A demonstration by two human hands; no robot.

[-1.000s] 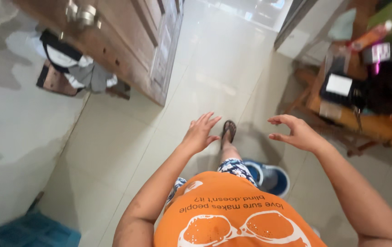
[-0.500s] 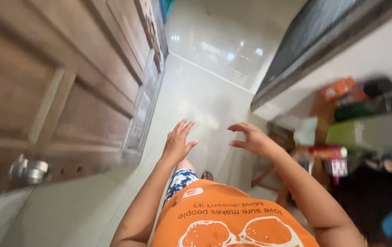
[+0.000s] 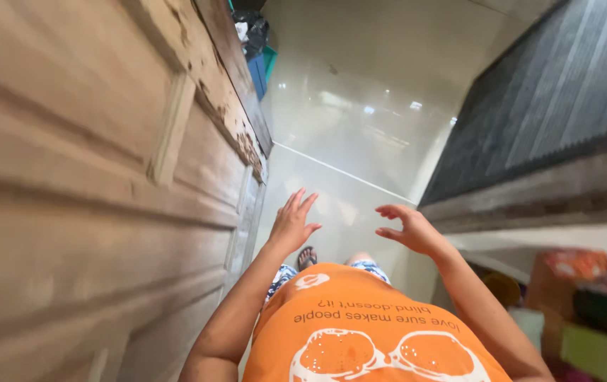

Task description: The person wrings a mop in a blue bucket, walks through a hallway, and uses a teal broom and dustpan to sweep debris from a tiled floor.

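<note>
Blue and green plastic bins stand behind the worn brown wooden door; contents indiscernible. Left hand: raised beside the door, grip spread, holding nothing. Right hand: raised, grip loosely curled, holding nothing, above glossy white tiled floor.

Orange shirt with white print, brown wooden door, glossy pale floor tiles

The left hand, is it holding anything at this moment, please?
No, the left hand is open and bare, fingers spread above the pale tiled floor beside the wooden door.
</note>
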